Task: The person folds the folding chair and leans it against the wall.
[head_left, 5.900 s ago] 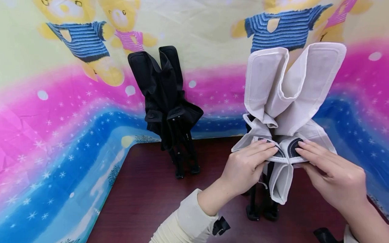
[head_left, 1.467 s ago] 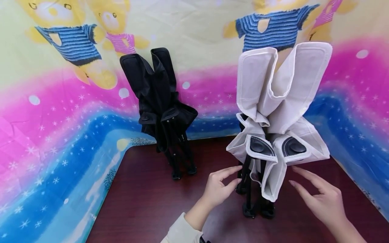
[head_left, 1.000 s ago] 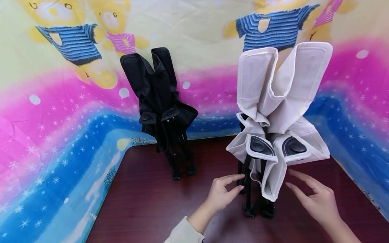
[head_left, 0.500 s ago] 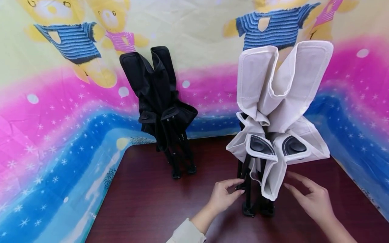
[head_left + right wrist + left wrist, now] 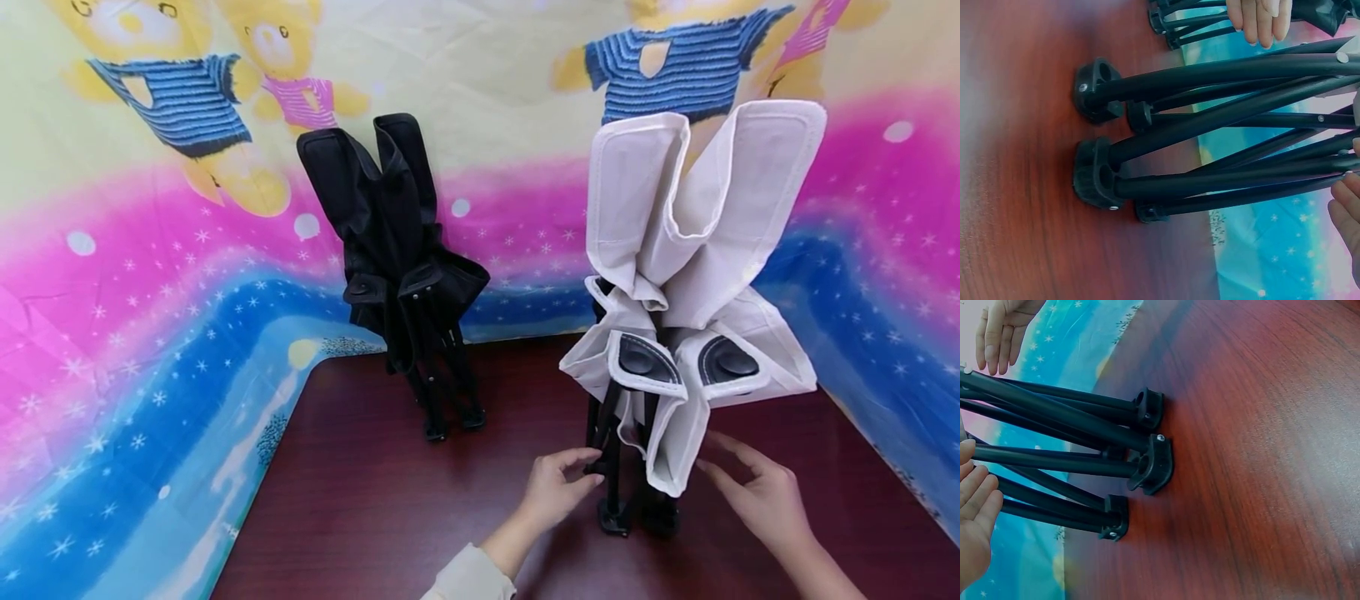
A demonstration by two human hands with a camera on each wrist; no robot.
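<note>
A folded camping chair with off-white fabric stands upright on the table at the right, its black corner patches facing me. Its black tube legs end in plastic feet on the tabletop. Left of those legs is my left hand, thumb and fingers apart and slightly bent; whether its fingertips touch a leg I cannot tell. To their right, my right hand is held in a similar way, its fingertips partly behind the hanging fabric. No leg is gripped by either hand in the wrist views.
A second folded chair, all black, stands further back on the left, leaning a little. The dark red table ends at a patterned cloth backdrop with printed bears, close behind both chairs.
About six seconds ago both hands held the white chair's front corners. They are now off the corners and have sunk gradually alongside the legs. The chairs keep their places.
</note>
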